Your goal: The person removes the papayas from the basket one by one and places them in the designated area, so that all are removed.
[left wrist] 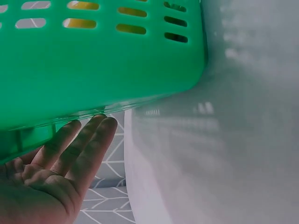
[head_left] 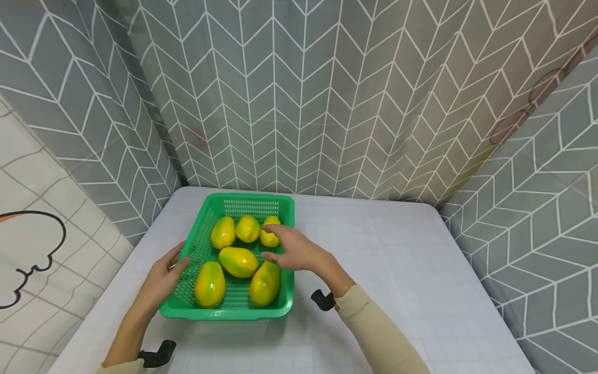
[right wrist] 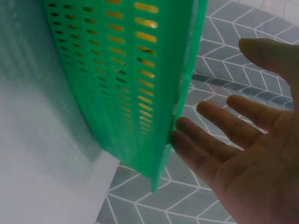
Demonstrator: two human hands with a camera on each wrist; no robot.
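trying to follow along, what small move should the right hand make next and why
Perhaps lower the right hand toward the back right fruit: that hand is open and empty, while the left hand is at the basket's left rim.

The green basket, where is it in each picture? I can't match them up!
Head view: the green basket is left of centre, in the lower half, on the white table.
Left wrist view: the green basket fills the upper left.
Right wrist view: the green basket slants from the top edge down through the middle.
Shared landmark: the grey curtain with white zigzag lines shows in all three.
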